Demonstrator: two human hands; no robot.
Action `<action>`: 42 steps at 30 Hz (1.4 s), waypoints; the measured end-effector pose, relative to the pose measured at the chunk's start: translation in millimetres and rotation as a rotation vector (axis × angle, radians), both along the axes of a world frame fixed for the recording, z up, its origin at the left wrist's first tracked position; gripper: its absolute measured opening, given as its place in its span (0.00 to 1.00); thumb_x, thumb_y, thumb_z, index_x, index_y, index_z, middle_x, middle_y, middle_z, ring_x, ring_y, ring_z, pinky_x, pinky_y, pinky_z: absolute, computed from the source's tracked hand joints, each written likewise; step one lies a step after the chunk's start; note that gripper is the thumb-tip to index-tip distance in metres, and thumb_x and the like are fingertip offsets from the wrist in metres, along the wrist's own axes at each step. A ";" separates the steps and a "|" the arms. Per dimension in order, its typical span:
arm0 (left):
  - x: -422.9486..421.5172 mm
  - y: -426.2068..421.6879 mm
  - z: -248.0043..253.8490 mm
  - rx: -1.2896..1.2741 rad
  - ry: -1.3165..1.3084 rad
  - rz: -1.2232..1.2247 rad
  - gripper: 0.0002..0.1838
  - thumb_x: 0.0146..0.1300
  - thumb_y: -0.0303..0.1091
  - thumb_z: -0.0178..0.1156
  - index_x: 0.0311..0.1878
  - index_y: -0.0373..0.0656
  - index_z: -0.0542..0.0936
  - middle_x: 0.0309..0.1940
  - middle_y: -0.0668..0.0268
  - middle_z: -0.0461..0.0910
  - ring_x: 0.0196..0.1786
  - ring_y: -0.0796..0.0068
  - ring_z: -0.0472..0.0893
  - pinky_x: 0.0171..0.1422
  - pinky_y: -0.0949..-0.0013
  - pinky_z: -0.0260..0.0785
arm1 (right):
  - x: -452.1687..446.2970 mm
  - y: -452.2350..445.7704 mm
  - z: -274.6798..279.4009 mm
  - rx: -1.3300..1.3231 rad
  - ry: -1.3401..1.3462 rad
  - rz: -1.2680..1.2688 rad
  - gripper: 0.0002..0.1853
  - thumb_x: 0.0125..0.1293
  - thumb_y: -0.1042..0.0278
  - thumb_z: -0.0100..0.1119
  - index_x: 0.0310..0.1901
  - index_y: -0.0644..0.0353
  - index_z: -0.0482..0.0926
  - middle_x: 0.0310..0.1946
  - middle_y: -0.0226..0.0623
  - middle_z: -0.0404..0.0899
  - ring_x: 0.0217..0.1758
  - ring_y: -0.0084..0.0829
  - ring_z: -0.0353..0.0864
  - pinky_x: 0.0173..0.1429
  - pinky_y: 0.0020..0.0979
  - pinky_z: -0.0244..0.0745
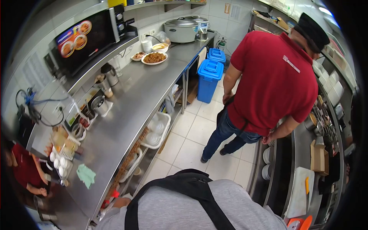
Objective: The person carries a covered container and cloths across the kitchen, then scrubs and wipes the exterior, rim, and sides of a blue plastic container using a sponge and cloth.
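Observation:
Neither of my hands shows. At the bottom of the head view is my torso in a grey shirt with black apron straps; a bit of my arm shows at its left. The steel counter (126,96) runs along the left. A green cloth (86,176) lies near its front end, beside white cups (62,165). At the far end are a plate of brown food (154,58), a bowl (160,47) and a large cooker (181,30). On the right side, a white cutting board (301,191) holds a knife with a yellow handle (307,185).
A co-worker in a red shirt (272,76) stands ahead on the tiled floor (184,122). Blue bins (209,78) stand beyond. White tubs (157,130) sit under the counter. Another person (27,168) is at the far left. A cardboard box (319,158) rests at the right.

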State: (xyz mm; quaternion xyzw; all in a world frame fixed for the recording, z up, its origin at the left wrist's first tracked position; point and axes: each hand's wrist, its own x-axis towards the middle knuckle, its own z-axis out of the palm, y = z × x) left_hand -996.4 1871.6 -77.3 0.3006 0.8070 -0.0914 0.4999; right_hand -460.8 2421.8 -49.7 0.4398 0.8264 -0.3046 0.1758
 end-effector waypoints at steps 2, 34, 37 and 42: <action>-10.3 36.8 8.9 -0.044 -0.106 0.114 0.23 0.63 0.46 0.58 0.57 0.43 0.76 0.41 0.58 0.82 0.41 0.67 0.82 0.46 0.65 0.76 | -51.8 65.3 12.7 0.072 0.063 0.091 0.20 0.61 0.51 0.53 0.44 0.58 0.82 0.44 0.49 0.81 0.48 0.49 0.80 0.54 0.41 0.74; -332.6 813.5 225.9 1.099 0.683 -0.078 0.29 0.48 0.35 0.68 0.57 0.54 0.75 0.56 0.58 0.68 0.61 0.56 0.66 0.65 0.52 0.55 | -698.1 671.8 163.2 0.283 0.223 0.151 0.18 0.63 0.59 0.57 0.51 0.59 0.77 0.51 0.49 0.77 0.60 0.47 0.73 0.62 0.42 0.69; -329.9 823.3 230.3 1.053 0.693 -0.032 0.27 0.47 0.33 0.68 0.54 0.53 0.78 0.56 0.60 0.69 0.60 0.56 0.68 0.65 0.52 0.56 | -719.9 709.6 164.6 0.248 0.012 0.205 0.17 0.65 0.62 0.52 0.53 0.57 0.77 0.57 0.45 0.75 0.65 0.45 0.70 0.65 0.41 0.67; -355.2 806.2 173.1 1.109 0.626 0.079 0.22 0.51 0.40 0.66 0.51 0.52 0.80 0.53 0.64 0.73 0.58 0.57 0.71 0.64 0.56 0.56 | -754.8 770.3 144.0 0.271 -0.145 0.256 0.17 0.64 0.66 0.47 0.53 0.56 0.77 0.57 0.47 0.73 0.59 0.46 0.75 0.60 0.46 0.71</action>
